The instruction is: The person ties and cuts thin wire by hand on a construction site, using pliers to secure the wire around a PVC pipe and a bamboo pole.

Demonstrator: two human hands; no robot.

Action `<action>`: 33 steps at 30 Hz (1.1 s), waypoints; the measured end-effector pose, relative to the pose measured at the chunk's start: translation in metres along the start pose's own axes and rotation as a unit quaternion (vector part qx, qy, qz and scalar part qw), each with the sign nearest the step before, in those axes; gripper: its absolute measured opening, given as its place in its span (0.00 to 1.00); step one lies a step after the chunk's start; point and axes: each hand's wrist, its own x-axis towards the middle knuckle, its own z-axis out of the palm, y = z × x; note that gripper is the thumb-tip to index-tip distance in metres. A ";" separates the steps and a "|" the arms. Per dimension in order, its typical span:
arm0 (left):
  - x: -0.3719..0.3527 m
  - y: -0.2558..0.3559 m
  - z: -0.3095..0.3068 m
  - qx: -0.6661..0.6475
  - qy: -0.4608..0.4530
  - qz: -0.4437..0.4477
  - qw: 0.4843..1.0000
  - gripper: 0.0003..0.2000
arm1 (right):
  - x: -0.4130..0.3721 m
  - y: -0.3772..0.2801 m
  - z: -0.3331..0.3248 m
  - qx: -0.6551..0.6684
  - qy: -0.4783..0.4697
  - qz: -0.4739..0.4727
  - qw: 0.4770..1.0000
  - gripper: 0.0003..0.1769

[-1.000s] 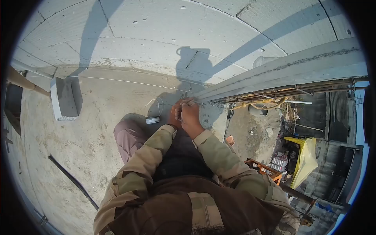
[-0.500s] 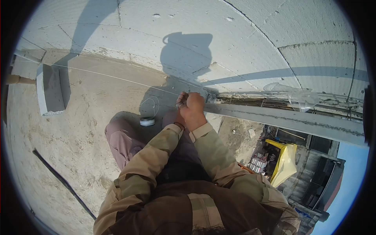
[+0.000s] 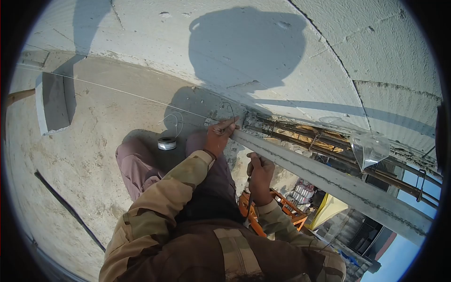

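My left hand (image 3: 220,135) is closed in a pinch at the end of a taut white string (image 3: 136,92), beside the end of a long concrete beam (image 3: 329,176). A thin dark curved strand (image 3: 232,111) rises by its fingertips. My right hand (image 3: 260,175) is closed, lower and to the right, in front of the beam's near side; I cannot tell what is in it. Close to my knees on the floor stands a spool of white string (image 3: 167,143), with a loose loop (image 3: 180,123) coming off it.
A pale block wall (image 3: 155,33) runs along the far side. Steel bars (image 3: 324,144) and a clear plastic piece (image 3: 370,149) lie along the beam. At left are a block (image 3: 52,103) and a dark rod (image 3: 70,211). Beyond the floor edge, orange metalwork (image 3: 285,209) shows below.
My hands were together at the string's end. The right hand has come away, down and to the right, while the left stays by the string. The view has shifted, showing more bars.
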 end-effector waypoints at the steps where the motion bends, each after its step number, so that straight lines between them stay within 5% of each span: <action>1: -0.002 0.002 0.003 -0.001 0.001 -0.004 1.000 0.17 | 0.016 0.008 -0.015 0.019 0.051 -0.046 0.997 0.14; 3: -0.003 0.009 0.006 -0.007 0.039 -0.033 0.999 0.16 | 0.045 -0.034 0.001 -0.021 0.008 -0.208 0.978 0.14; 5: -0.003 0.009 0.006 0.006 0.036 -0.027 0.999 0.16 | 0.087 -0.052 0.010 0.089 -0.098 -0.071 0.989 0.14; 7: 0.000 0.008 0.003 0.020 0.032 -0.018 0.999 0.16 | 0.136 -0.049 0.016 0.017 -0.199 -0.026 0.980 0.15; 11: 0.003 0.009 -0.002 0.029 -0.006 -0.022 0.999 0.15 | 0.152 -0.065 0.035 -0.204 -0.241 -0.140 0.939 0.16; 14: -0.001 0.018 0.005 0.068 0.000 -0.018 0.997 0.14 | 0.165 -0.022 0.020 -0.211 -0.143 -0.131 0.958 0.15; 17: -0.006 0.005 0.009 0.114 0.028 0.008 0.993 0.12 | 0.127 0.024 0.017 -0.035 -0.062 -0.189 0.979 0.09; 19: -0.008 0.001 0.012 0.148 0.039 0.031 0.988 0.12 | 0.096 0.029 0.039 0.149 0.117 -0.142 0.972 0.10; 21: -0.013 0.003 0.014 0.383 0.102 0.207 0.895 0.10 | 0.084 0.029 0.040 0.242 0.124 -0.138 0.952 0.10; 25: -0.044 0.021 0.014 0.328 0.010 0.168 0.929 0.15 | 0.081 0.051 0.040 0.238 0.086 -0.186 0.949 0.07; 27: -0.066 0.043 0.021 0.640 0.011 0.179 0.747 0.25 | 0.077 0.069 0.051 0.146 0.176 -0.307 0.924 0.03; 28: -0.064 0.048 0.021 0.651 -0.004 0.187 0.736 0.25 | 0.065 0.064 0.051 0.164 0.188 -0.305 0.919 0.03; 30: -0.056 0.055 0.025 0.645 -0.027 0.184 0.742 0.26 | 0.041 0.058 0.045 -0.089 0.248 -0.451 0.853 0.05; 33: -0.040 0.054 0.029 0.607 -0.031 0.252 0.753 0.19 | 0.047 0.070 0.051 -0.085 0.276 -0.486 0.825 0.10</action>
